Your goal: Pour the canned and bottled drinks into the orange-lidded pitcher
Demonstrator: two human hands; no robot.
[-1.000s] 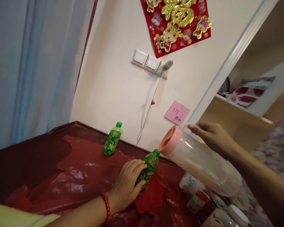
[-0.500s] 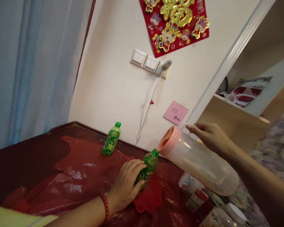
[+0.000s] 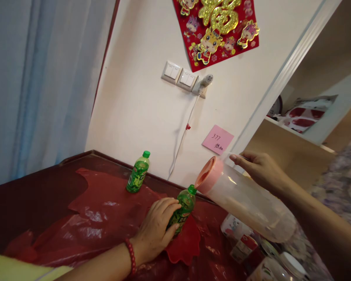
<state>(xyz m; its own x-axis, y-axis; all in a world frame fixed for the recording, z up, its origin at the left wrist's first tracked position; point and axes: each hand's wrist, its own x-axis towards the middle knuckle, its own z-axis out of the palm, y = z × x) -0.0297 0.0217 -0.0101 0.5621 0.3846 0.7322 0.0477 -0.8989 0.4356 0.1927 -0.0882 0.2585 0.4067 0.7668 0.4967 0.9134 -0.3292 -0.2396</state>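
My left hand (image 3: 159, 224), with a red bead bracelet at its wrist, is closed round a green-labelled drink bottle (image 3: 185, 208). The bottle stands upright on a red scalloped dish (image 3: 185, 249). Something green shows at the bottle's mouth; whether it is a cap or a funnel I cannot tell. Above and to the right, my right hand (image 3: 256, 166) grips the handle of a clear plastic pitcher (image 3: 245, 199). The pitcher is tipped to the left, and its pink rim meets the bottle's top. A second green bottle (image 3: 138, 173) stands apart, farther left.
Red plastic sheeting (image 3: 105, 210) lies wrinkled on the dark table (image 3: 41, 199). Jars (image 3: 289, 265) and small packages (image 3: 242, 246) crowd the lower right. Behind are a wall with switches (image 3: 179, 76), a hanging cord (image 3: 181, 142) and a pink note (image 3: 218, 139).
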